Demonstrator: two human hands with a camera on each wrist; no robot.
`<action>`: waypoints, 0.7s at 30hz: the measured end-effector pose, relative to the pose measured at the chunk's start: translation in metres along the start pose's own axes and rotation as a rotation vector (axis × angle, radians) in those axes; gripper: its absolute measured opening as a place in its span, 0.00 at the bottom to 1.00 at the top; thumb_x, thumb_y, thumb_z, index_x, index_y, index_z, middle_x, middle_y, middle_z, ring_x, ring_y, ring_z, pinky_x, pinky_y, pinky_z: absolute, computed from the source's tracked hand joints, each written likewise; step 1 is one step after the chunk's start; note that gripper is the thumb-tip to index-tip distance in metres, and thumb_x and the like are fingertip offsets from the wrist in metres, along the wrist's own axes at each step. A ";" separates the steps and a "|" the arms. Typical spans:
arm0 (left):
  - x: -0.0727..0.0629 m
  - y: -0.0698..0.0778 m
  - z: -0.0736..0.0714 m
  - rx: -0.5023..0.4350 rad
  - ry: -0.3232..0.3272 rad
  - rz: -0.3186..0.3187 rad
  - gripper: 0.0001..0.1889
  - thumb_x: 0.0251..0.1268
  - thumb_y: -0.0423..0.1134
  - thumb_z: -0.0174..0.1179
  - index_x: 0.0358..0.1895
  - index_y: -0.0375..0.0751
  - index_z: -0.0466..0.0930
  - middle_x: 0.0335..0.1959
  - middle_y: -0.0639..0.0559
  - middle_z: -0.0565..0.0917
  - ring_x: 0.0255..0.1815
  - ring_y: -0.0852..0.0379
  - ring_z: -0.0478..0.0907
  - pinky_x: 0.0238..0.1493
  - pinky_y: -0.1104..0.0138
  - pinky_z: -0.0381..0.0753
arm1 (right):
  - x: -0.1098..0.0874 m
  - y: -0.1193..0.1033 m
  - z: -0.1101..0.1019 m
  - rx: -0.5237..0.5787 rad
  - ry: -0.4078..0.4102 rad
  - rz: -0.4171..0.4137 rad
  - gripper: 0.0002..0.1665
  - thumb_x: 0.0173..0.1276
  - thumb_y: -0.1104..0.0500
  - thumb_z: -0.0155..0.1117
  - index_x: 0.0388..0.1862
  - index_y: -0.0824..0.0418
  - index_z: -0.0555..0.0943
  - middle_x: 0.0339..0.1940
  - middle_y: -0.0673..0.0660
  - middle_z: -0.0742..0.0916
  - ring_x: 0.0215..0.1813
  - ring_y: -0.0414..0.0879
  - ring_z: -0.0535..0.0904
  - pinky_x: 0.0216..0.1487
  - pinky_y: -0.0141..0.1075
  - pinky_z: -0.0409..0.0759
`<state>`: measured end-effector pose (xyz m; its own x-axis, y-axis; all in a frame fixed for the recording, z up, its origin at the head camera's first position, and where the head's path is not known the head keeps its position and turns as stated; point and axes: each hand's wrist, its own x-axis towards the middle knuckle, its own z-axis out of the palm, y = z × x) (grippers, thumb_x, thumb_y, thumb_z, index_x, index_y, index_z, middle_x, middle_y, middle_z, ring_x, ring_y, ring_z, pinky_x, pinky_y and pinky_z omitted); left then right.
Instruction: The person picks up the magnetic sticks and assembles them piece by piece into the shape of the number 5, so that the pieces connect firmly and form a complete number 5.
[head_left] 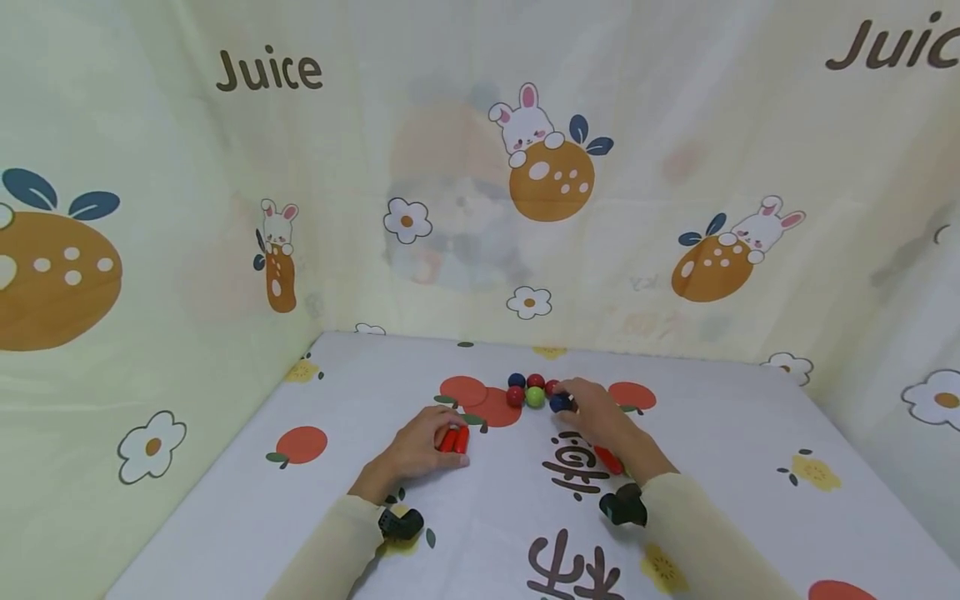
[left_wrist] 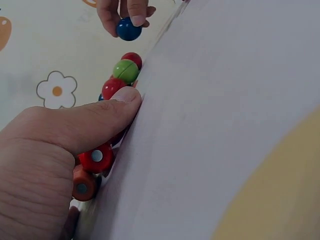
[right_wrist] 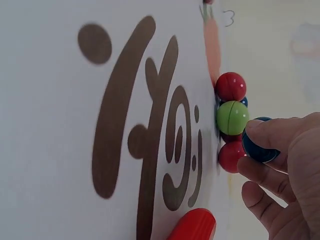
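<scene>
My right hand (head_left: pixel 596 410) pinches a dark blue ball (right_wrist: pixel 260 142) between thumb and fingers, close to a cluster of balls. In that cluster are a green ball (head_left: pixel 535 397), another blue ball (head_left: pixel 517 381) and three red balls, one of them a red ball (head_left: pixel 515 397) at the near left. My left hand (head_left: pixel 426 442) holds two red rods (head_left: pixel 455 439) side by side, its thumb along their near side. The left wrist view shows a round silver disc on the end of a red rod (left_wrist: pixel 95 162) and on an orange-red one (left_wrist: pixel 83 187).
Another red rod (head_left: pixel 608 460) lies under my right forearm, partly hidden. A white cloth (head_left: pixel 495 517) printed with fruit and dark lettering covers the table. Printed curtains (head_left: pixel 450 275) stand behind and at both sides. Black wrist cameras (head_left: pixel 624 506) sit on both wrists.
</scene>
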<state>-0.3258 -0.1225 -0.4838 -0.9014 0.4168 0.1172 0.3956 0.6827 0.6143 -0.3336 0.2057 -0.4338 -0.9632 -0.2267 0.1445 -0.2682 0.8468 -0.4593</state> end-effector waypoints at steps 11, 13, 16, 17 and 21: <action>-0.002 0.000 -0.002 0.001 0.010 -0.001 0.30 0.54 0.52 0.75 0.61 0.56 0.79 0.72 0.46 0.69 0.70 0.44 0.66 0.61 0.46 0.78 | -0.017 -0.013 0.001 0.058 0.065 -0.036 0.25 0.67 0.60 0.72 0.62 0.61 0.79 0.50 0.58 0.83 0.46 0.50 0.78 0.43 0.38 0.83; -0.001 0.000 -0.003 -0.003 0.011 -0.002 0.30 0.54 0.52 0.75 0.61 0.56 0.79 0.72 0.46 0.69 0.70 0.44 0.66 0.61 0.45 0.77 | -0.020 -0.014 0.002 0.069 0.074 -0.027 0.25 0.67 0.60 0.72 0.62 0.60 0.79 0.50 0.58 0.83 0.46 0.50 0.78 0.44 0.39 0.83; -0.001 0.000 -0.002 -0.019 0.007 -0.002 0.30 0.54 0.53 0.75 0.61 0.56 0.79 0.72 0.46 0.69 0.70 0.44 0.66 0.62 0.45 0.77 | -0.026 -0.014 0.006 0.084 0.078 -0.010 0.26 0.67 0.60 0.72 0.63 0.61 0.79 0.51 0.57 0.84 0.48 0.51 0.79 0.47 0.41 0.84; -0.001 0.000 -0.002 -0.025 0.005 -0.002 0.29 0.54 0.53 0.75 0.61 0.57 0.79 0.73 0.46 0.69 0.71 0.44 0.66 0.62 0.45 0.76 | -0.027 -0.014 0.007 0.086 0.079 -0.013 0.27 0.67 0.60 0.72 0.64 0.61 0.78 0.51 0.58 0.84 0.49 0.52 0.79 0.48 0.43 0.84; 0.000 0.000 -0.002 -0.023 -0.003 -0.005 0.29 0.54 0.53 0.75 0.61 0.57 0.79 0.73 0.47 0.68 0.71 0.45 0.66 0.63 0.46 0.76 | -0.034 -0.013 0.010 0.101 0.091 -0.021 0.27 0.67 0.60 0.72 0.64 0.62 0.78 0.52 0.58 0.84 0.51 0.53 0.80 0.52 0.44 0.84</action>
<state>-0.3261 -0.1235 -0.4826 -0.9030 0.4149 0.1117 0.3866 0.6712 0.6325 -0.2980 0.1975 -0.4417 -0.9530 -0.1950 0.2319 -0.2929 0.7886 -0.5407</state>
